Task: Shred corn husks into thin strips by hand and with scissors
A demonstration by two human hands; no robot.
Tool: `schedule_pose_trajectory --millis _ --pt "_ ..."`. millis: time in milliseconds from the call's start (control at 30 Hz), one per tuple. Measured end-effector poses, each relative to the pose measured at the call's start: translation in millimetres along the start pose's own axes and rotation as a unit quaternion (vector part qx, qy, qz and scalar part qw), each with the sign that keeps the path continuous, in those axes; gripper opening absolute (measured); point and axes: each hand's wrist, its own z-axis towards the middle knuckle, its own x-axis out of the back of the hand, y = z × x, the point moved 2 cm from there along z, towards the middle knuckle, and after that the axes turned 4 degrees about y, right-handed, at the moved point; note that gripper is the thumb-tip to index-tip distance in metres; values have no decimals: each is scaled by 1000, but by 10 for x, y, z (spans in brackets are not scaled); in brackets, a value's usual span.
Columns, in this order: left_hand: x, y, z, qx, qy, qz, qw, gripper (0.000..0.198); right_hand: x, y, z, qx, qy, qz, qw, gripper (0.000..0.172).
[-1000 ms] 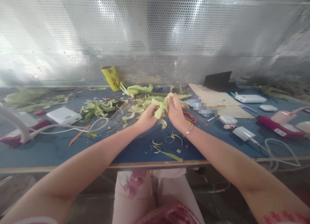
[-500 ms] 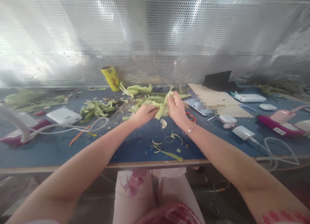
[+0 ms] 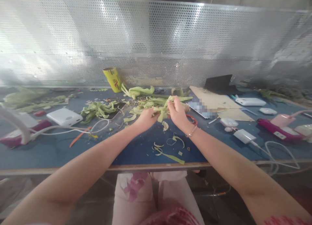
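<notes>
Both hands are closed on a pale green leafy stalk [image 3: 163, 114] above the middle of the blue table. My left hand [image 3: 147, 118] grips its left side; those fingertips are partly hidden by the leaves. My right hand [image 3: 177, 111] pinches its upper right part between thumb and fingers. Behind them lies a pile of similar green stalks and leaves [image 3: 152, 102], with a larger leafy stalk [image 3: 136, 91] at its back. A curled dry scrap [image 3: 165, 126] lies just below the hands, and thin green peelings [image 3: 170, 156] are near the front edge.
Left of the pile are a bunch of leaves [image 3: 98, 109], a white power bank [image 3: 64, 116] and white cables. A yellow tube [image 3: 112, 80] leans against the perforated metal screen [image 3: 80, 40]. At right lie a phone [image 3: 198, 108], cardboard [image 3: 219, 98], red-handled scissors [image 3: 192, 118] and a charger [image 3: 244, 136].
My right hand has come down slightly and its fingers now point more upward along the stalk. My left hand stays nearly in place, still gripping. The camera view has shifted a little.
</notes>
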Motion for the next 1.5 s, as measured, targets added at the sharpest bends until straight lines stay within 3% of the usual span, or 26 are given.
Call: schedule_pose_trajectory --millis 67,167,300,367,433,500,533,667,900,1033,1333,1500 --pt "-14 -23 2 -28 39 -9 999 11 -5 -20 0 24 -5 -28 999 20" --pt "-10 -28 -5 -30 64 -10 997 13 -23 -61 5 67 -1 -72 995 28" --pt "-23 26 -47 101 33 -104 989 21 -21 -76 14 95 10 -89 991 28" --pt "-45 84 -75 188 5 -213 959 26 -3 -71 16 97 19 -92 991 26" --pt "-66 158 -96 244 0 -358 901 22 11 -74 11 99 30 -95 990 25" --pt "-88 216 -109 268 18 -451 851 14 9 -89 -1 102 39 -97 989 24" --pt "-104 231 -114 269 31 -467 842 12 0 -100 -11 104 42 -95 989 23" --pt "-205 176 -126 250 108 -445 853 22 -67 -144 -61 85 48 -63 993 20" --pt "-272 66 -129 241 161 -356 889 27 -186 -151 -137 69 17 -46 996 19" --pt "-202 124 -132 245 170 -303 905 22 -199 -164 -139 67 18 -17 997 19" --pt "-51 238 -143 113 177 -133 969 14 -165 -151 -42 -43 65 57 995 21" --pt "-9 299 -147 56 171 -72 981 11 -123 -111 22 -83 75 74 991 20"
